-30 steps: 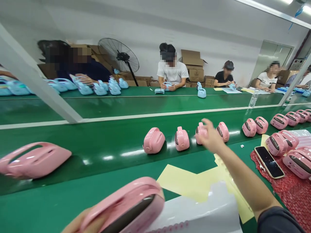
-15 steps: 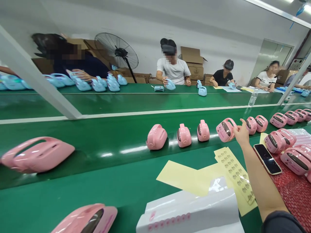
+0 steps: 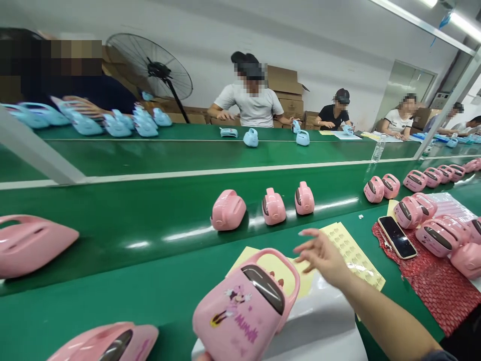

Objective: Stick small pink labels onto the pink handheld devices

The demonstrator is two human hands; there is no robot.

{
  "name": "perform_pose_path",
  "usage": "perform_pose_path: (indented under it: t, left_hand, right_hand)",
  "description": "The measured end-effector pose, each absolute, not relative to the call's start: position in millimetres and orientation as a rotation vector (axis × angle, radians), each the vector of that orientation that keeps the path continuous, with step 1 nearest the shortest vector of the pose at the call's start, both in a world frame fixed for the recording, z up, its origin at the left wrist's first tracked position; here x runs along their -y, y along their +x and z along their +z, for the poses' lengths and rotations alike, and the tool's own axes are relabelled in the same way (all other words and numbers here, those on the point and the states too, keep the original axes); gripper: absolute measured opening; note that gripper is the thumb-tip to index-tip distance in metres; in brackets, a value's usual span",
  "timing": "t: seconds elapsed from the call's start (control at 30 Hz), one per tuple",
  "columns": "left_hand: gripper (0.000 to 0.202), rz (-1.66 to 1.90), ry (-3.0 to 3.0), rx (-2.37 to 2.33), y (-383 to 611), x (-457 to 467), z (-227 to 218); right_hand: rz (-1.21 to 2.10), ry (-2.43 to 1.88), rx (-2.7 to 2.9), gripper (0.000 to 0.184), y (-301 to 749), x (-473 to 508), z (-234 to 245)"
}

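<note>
1. Right hand (image 3: 325,258): fingers spread, loosely curled, nothing between them. Hangs above the papers, fingertips close by the handle of the printed pink case (image 3: 233,308) – contact with it cannot be told.
2. Left hand (image 3: 205,357): one fingertip visible, at the bottom of the view, against the lower edge of the printed pink case. Has hold of it; how far the fingers close cannot be told.
3. Printed pink case: low centre, tilted, handle toward upper right. Dark window below the handle; cartoon figure and lettering face the camera.
4. Behind it: white sheet (image 3: 323,326), yellow sheet (image 3: 242,259), and a sticker sheet (image 3: 351,253) with rows of cut-outs.
5. Lower left, on the green bench (image 3: 169,296): second pink case (image 3: 108,343), cut off by the view's edge.
6. To the right: phone (image 3: 397,236) on red bubble wrap (image 3: 432,286), a cluster of pink cases (image 3: 439,235) near it.
7. Glossy green strip beyond: three spaced pink cases (image 3: 273,206) mid-view; one at far left; more in a row at right.
8. Across: co-worker in a white shirt (image 3: 250,103), blue cases (image 3: 251,137), standing fan (image 3: 158,69).
</note>
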State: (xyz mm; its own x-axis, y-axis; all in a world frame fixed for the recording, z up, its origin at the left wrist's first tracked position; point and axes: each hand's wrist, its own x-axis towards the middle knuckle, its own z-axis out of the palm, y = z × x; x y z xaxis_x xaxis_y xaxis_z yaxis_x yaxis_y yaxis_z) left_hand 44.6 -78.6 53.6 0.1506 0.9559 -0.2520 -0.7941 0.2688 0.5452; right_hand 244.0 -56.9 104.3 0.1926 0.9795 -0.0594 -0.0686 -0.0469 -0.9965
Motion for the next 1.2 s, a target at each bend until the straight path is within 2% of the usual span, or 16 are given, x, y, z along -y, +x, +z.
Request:
perform_pose_path:
  t: [0.07,0.17,0.27,0.43,0.5,0.67,0.8,1.0,1.2]
  left_hand:
    - [0.097,1.287,0.326,-0.588,37,72,41]
    - [0.107,1.274,0.321,-0.49,27,60,19]
    - [0.103,1.25,0.31,-0.41,21,55,5]
    - [0.072,1.216,0.182,-0.475,18,58,8]
    - [0.065,1.208,0.131,-0.503,18,59,14]
    - [0.065,1.182,0.198,-0.447,24,61,27]
    - [0.055,1.277,0.15,-0.572,31,59,41]
    - [0.057,1.263,0.199,-0.599,45,57,65]
    - [0.051,1.28,0.152,-0.591,46,62,65]
  right_hand:
    - [0.674,-1.627,0.958,0.029,279,45,96]
    - [0.567,-1.795,0.863,0.021,331,26,78]
    - [0.568,-1.902,0.805,0.022,356,15,55]
    - [0.57,-2.029,0.739,0.024,356,10,27]
    - [0.596,-2.046,0.729,0.024,355,10,23]
    - [0.762,-1.993,0.712,0.026,360,15,19]
    - [0.849,-1.927,0.708,0.024,365,18,19]
    - [0.778,-1.971,0.69,0.026,365,13,22]
    - [0.69,-2.041,0.706,0.027,361,6,22]
